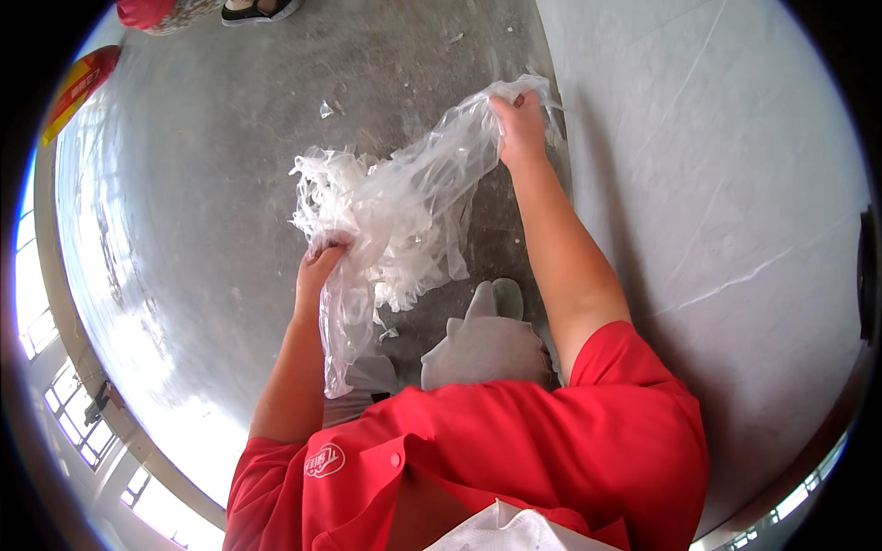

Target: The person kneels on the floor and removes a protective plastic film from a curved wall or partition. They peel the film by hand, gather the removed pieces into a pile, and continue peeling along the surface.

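A long, crumpled sheet of clear plastic film (pixel 441 162) stretches between my two hands. My left hand (pixel 325 258) grips its lower part, and a loose end hangs below that hand toward my leg. Farther out and to the right, my right hand (pixel 521 127) clutches the other end close to the grey wall panel. Beneath the film, a heap of white shredded plastic (pixel 327 182) lies on the floor, partly covered by the film. Some of my fingers are hidden behind the plastic.
The grey concrete floor (pixel 227 158) carries small plastic scraps (pixel 326 109). A marbled grey panel (pixel 716 193) rises along my right side. Another person's shoe (pixel 258 12) shows at the top. A red and yellow object with writing (pixel 81 89) is at the far left.
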